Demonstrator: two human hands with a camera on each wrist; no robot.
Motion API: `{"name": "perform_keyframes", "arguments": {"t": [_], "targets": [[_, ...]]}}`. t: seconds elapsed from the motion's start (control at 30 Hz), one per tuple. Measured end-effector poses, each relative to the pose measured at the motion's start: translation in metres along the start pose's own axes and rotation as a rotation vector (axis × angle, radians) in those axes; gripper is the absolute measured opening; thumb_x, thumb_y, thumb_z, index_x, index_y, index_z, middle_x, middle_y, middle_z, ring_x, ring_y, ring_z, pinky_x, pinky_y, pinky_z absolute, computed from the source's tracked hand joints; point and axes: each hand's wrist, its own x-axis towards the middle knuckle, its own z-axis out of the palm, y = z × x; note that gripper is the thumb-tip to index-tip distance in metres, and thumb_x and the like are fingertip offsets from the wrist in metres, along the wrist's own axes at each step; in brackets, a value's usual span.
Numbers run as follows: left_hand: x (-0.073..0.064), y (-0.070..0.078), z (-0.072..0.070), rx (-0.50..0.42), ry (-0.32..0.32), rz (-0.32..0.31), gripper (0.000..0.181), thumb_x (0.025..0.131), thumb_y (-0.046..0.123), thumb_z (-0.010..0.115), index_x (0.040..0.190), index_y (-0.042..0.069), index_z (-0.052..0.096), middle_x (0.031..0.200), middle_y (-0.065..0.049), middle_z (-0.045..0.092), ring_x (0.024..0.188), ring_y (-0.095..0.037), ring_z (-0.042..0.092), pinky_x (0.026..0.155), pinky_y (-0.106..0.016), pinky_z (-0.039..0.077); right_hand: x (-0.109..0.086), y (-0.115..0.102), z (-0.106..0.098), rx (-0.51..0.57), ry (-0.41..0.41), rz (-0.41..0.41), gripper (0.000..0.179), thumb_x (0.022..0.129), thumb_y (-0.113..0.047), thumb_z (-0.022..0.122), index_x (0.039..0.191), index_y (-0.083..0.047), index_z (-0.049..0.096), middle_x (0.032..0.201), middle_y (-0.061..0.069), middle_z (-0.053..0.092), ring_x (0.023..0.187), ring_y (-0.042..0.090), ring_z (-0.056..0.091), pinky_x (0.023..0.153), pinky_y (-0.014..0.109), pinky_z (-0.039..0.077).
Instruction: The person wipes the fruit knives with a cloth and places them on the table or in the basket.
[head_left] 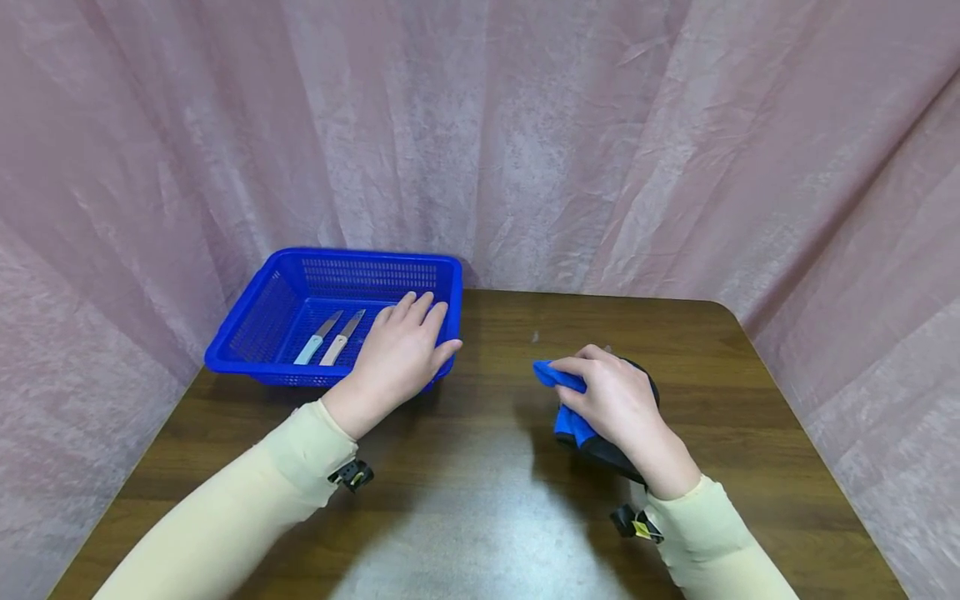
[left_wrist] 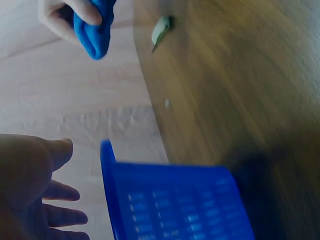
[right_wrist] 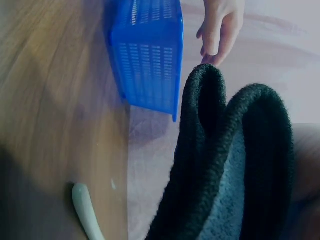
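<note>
My left hand (head_left: 401, 350) hovers over the right end of a blue plastic basket (head_left: 262, 368), palm down, fingers spread and nothing held. In the basket lie two small knives, one with a light-blue handle (head_left: 308, 350) and one with a cream handle (head_left: 333, 350). Over the table on the right, my right hand (head_left: 618, 400) grips a blue cloth with black edging (head_left: 573, 427); its folded dark edges fill much of the right wrist view. Below the cloth, a pale-green-handled knife (left_wrist: 161, 31) lies on the table, mostly hidden in the head view.
The brown wooden table (head_left: 465, 467) reflects light near its front. Pink curtains (head_left: 555, 150) hang along its back and sides. A small whitish speck (head_left: 535, 337) is on the wood near the back edge. Each sleeve carries a small black device at the wrist.
</note>
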Motion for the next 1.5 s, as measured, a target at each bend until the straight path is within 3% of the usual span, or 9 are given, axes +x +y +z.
{"name": "perform_keyframes", "arguments": {"t": [0.23,0.67,1.3,1.5], "targets": [[0.0,0.021,0.0,0.01,0.086,0.079,0.063,0.105,0.046,0.075,0.146,0.0,0.065,0.153,-0.027,0.061,0.145,-0.049,0.055,0.114,-0.064,0.047,-0.007,0.012,-0.003,-0.012,0.007,0.02,0.032,0.096,-0.021,0.083,0.128,-0.024,0.084,0.106,-0.002,0.073,0.086,0.021,0.069,0.071,0.046,0.057],[0.004,0.057,0.015,0.006,0.117,0.183,0.061,0.103,0.045,0.078,0.143,-0.001,0.067,0.147,-0.026,0.065,0.141,-0.048,0.059,0.114,-0.06,0.048,-0.018,0.033,-0.01,-0.001,-0.011,0.083,0.034,0.096,-0.02,0.08,0.13,-0.022,0.083,0.113,0.006,0.076,0.085,0.024,0.07,0.068,0.048,0.056],[0.009,0.097,0.041,0.001,0.067,0.224,0.06,0.106,0.049,0.074,0.143,0.003,0.067,0.145,-0.02,0.067,0.132,-0.041,0.066,0.103,-0.054,0.057,-0.032,0.062,-0.011,0.005,-0.044,0.166,0.035,0.097,-0.022,0.081,0.131,-0.02,0.082,0.115,0.01,0.075,0.087,0.026,0.069,0.066,0.047,0.054],[0.015,0.107,0.048,-0.03,0.024,0.205,0.059,0.107,0.048,0.073,0.144,0.003,0.066,0.146,-0.021,0.066,0.132,-0.039,0.066,0.104,-0.051,0.057,-0.038,0.069,-0.013,0.005,-0.04,0.193,0.034,0.097,-0.023,0.081,0.13,-0.019,0.082,0.116,0.011,0.075,0.086,0.026,0.069,0.065,0.045,0.052]]}}
